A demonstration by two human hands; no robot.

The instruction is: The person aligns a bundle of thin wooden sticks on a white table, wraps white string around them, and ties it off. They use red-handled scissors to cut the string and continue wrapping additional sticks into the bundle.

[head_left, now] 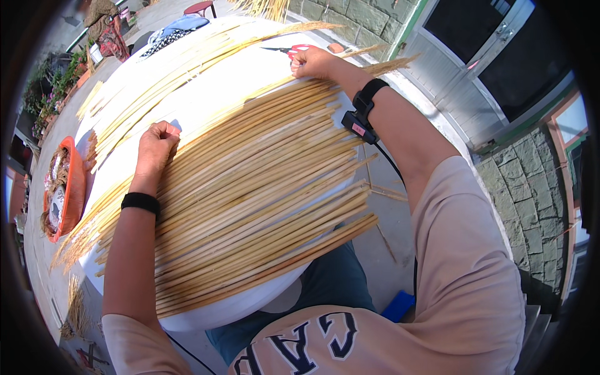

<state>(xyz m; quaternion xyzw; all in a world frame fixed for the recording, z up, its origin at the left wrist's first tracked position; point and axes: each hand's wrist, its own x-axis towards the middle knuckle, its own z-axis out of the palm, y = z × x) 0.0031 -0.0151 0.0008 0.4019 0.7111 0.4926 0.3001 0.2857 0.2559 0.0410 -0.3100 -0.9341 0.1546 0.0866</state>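
A broad row of dry, yellow plant stalks (250, 169), laid side by side, covers the near part of a white round table (219, 312). At the row's far left edge my left hand (157, 149) is closed, thumb and fingers pinched on a stalk. My right hand (310, 62) is closed at the far right of the row, pinching the other end of the stalk; its fingertips are partly hidden. Just beyond it lie red-handled scissors (299, 49) with dark blades, seemingly resting on the table.
More loose stalks with feathery tips (169, 81) lie across the table's far side. Blue cloth (184, 25) sits at the far edge. An orange basin (76, 187) stands left of the table. A grey metal door (459, 69) is at the right, and a blue object (399, 306) below.
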